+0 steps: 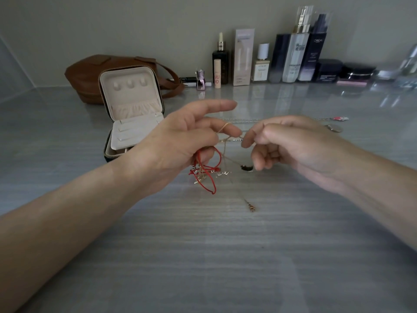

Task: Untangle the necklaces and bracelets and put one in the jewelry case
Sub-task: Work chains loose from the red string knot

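A tangle of jewellery hangs between my hands above the grey table: a red cord bracelet (208,170) with gold charms, and a thin gold chain (228,141) whose clasp end (251,207) dangles low. A dark pendant (246,167) hangs from it. My left hand (180,141) holds the tangle, index finger pointing out. My right hand (286,143) pinches the gold chain close beside the left fingertips. The open jewelry case (133,109), cream-lined with a dark zipped shell, stands behind my left hand.
A silver chain (243,119) with a red-and-white charm (340,118) and a ring (334,128) lie on the table behind my right hand. A brown leather bag (90,75) sits behind the case. Cosmetic bottles and jars (293,57) line the back wall.
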`<control>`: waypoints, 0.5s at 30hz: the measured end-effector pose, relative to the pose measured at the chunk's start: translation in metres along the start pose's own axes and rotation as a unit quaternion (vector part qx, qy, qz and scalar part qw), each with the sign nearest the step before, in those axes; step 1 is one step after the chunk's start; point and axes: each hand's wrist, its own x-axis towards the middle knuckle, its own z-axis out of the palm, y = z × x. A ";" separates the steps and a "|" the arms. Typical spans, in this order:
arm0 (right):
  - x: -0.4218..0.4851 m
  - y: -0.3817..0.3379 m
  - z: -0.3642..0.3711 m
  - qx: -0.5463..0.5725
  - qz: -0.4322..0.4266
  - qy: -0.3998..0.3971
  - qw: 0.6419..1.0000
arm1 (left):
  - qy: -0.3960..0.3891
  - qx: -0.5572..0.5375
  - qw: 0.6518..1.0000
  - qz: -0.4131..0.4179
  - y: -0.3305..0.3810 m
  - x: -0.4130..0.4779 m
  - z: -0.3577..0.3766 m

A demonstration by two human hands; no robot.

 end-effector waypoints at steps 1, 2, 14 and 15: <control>0.000 0.000 0.001 -0.007 0.004 0.002 1.000 | -0.004 -0.001 1.000 0.002 0.000 0.000 0.000; 0.000 0.000 0.003 -0.017 0.007 0.001 1.000 | -0.009 0.000 1.000 0.005 0.000 0.000 0.000; -0.005 -0.006 0.016 -0.058 0.051 -0.009 0.997 | -0.068 -0.022 0.997 0.030 -0.001 -0.002 0.002; -0.005 -0.006 0.016 -0.050 0.055 -0.001 0.997 | -0.070 -0.024 0.997 0.031 -0.001 -0.002 0.002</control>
